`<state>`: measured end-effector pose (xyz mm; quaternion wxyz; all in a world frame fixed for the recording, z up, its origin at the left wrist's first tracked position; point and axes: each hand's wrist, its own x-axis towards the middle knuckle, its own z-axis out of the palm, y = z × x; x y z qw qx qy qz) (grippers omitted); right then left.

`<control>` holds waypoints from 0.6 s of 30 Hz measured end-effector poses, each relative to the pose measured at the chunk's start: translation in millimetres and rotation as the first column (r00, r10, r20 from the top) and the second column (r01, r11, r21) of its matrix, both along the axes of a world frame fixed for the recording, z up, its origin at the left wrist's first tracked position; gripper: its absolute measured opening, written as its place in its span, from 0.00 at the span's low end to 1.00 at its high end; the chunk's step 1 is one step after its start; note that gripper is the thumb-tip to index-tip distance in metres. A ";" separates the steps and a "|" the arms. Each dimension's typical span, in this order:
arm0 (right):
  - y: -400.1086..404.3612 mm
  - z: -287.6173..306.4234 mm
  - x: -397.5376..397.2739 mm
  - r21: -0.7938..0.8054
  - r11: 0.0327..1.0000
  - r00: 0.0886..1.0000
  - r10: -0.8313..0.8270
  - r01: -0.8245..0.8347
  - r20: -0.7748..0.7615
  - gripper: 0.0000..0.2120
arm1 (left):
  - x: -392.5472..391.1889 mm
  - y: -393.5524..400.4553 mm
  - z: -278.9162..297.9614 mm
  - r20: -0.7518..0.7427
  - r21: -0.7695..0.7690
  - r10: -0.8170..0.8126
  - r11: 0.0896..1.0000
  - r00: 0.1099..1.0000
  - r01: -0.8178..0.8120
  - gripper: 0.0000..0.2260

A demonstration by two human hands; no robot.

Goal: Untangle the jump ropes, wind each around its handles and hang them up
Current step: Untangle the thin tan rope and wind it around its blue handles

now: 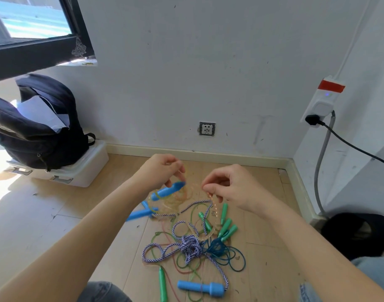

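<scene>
While our left hand [162, 168] pinches the clear orange rope [175, 200] above its coils and two blue handles [168, 191], our right hand [228, 186] pinches the same rope's free strand. Below both grips, the tangled ropes [192, 247] lie on the wooden floor [56, 214], green handles [224, 228] under our right hand.

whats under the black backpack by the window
The black backpack sits on a white plastic storage box with latches on its front. The box's contents cannot be seen, and the backpack covers most of its lid.
</scene>
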<state>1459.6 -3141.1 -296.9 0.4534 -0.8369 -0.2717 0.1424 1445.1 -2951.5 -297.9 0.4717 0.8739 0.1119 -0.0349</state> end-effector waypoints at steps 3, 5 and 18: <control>-9.6 -1.8 5.2 -0.220 0.975 1.000 0.012 -0.014 -0.009 0.03 | -3.2 9.1 2.0 0.098 0.076 0.106 0.991 0.990 -0.113 0.12; -13.7 -9.4 6.0 -0.434 0.901 0.999 0.033 -0.019 0.024 0.02 | -4.4 9.1 5.2 0.133 0.072 0.114 0.990 0.985 -0.124 0.11; -2.2 -17.2 7.2 -0.153 0.980 0.984 -0.108 0.129 0.142 0.09 | -16.2 -15.1 40.9 0.232 -0.410 -0.089 0.894 0.969 0.180 0.10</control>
